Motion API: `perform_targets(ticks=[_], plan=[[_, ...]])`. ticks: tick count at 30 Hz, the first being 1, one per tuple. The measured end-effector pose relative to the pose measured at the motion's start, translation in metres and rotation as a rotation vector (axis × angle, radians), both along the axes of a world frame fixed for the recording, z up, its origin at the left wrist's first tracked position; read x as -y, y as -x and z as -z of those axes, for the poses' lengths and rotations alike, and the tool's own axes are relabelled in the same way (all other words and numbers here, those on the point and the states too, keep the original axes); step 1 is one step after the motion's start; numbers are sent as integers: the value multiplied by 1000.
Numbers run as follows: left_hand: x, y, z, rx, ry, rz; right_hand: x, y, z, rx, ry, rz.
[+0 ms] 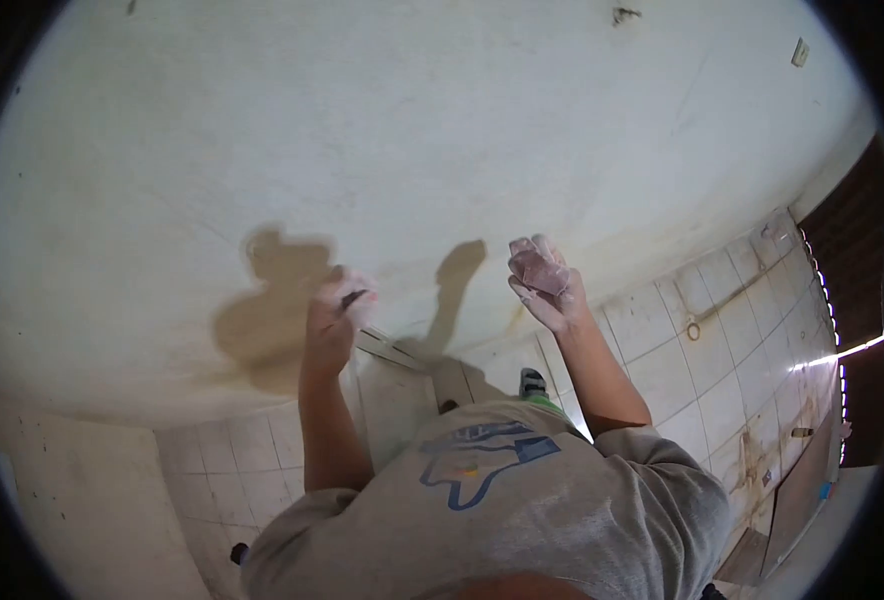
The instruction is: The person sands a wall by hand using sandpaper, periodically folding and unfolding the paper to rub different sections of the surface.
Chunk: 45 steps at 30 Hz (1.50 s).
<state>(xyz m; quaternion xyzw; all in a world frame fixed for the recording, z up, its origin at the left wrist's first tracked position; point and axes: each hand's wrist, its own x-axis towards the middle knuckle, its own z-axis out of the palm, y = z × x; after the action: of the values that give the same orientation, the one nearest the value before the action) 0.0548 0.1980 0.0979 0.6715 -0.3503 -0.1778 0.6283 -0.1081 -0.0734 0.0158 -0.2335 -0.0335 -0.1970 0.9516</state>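
Note:
My left hand, coated in white dust, is closed in front of the wall. A small dark piece shows between its fingers; the rest is covered by the hand, so I cannot tell what it is. Just below that hand runs a pale narrow strip with dark lines. To the right, my right hand is raised with its fingers curled around a flat mauve-brown piece. White powder covers those fingers too. Both hands stand in front of the large pale wall, which carries their shadows.
White tiles with brown stains line the area below the wall at right, and more tiles show at lower left. A dark corrugated surface lies at far right. My grey shirt and one shoe appear below.

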Motion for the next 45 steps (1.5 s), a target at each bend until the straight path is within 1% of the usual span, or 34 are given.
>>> perform_targets(ticks=[1,3,4,5,7,10,11,13,14,16,18,19,22,25,28,31,32,33,34,35,38,41,44,45], plan=[[-2,2,6,150,-36,51,-12,-1,2,147,15,-90],[25,24,20,192,-31,150,-17,6,5,202,-57,-152],[44,38,24,87,22,196,-17,9,4,237,-91,-180],[56,50,24,227,34,188,-18,13,2,221,-92,-192],[80,73,6,499,53,173,-20,22,1,183,-98,-219],[97,98,-19,649,17,147,-21,28,3,215,-145,-321],[103,99,-21,652,28,154,-20,28,4,151,-116,-320],[112,89,-9,652,-19,159,-12,29,5,22,-58,-313],[115,86,-5,650,-42,162,-8,28,2,35,-26,-351],[117,83,-10,707,-96,86,2,25,-6,57,36,-423],[117,77,-4,712,-163,20,9,24,-5,-14,54,-410],[118,77,-1,675,-175,-24,12,24,-7,-47,63,-405],[128,81,11,244,-38,-87,20,20,-19,-200,420,74],[140,78,17,368,17,-129,32,17,-26,-209,626,143],[147,79,25,261,11,-237,37,9,-32,-212,633,143],[161,79,34,464,193,-322,49,13,-36,-186,849,157],[159,73,33,544,125,-242,55,15,-38,-177,956,154],[157,76,30,490,118,-181,60,18,-39,-172,1059,155],[154,78,26,435,109,-124,64,17,-41,-61,1219,232],[155,87,22,234,161,-75,68,15,-44,40,1372,307],[125,80,37,-118,-91,142,63,21,-58,62,1701,393],[107,68,72,-217,188,121,64,12,-55,81,1649,272],[92,71,66,-485,287,-114,73,5,-65,22,1708,75],[84,76,69,-512,254,-102,69,6,-63,92,1703,69]])
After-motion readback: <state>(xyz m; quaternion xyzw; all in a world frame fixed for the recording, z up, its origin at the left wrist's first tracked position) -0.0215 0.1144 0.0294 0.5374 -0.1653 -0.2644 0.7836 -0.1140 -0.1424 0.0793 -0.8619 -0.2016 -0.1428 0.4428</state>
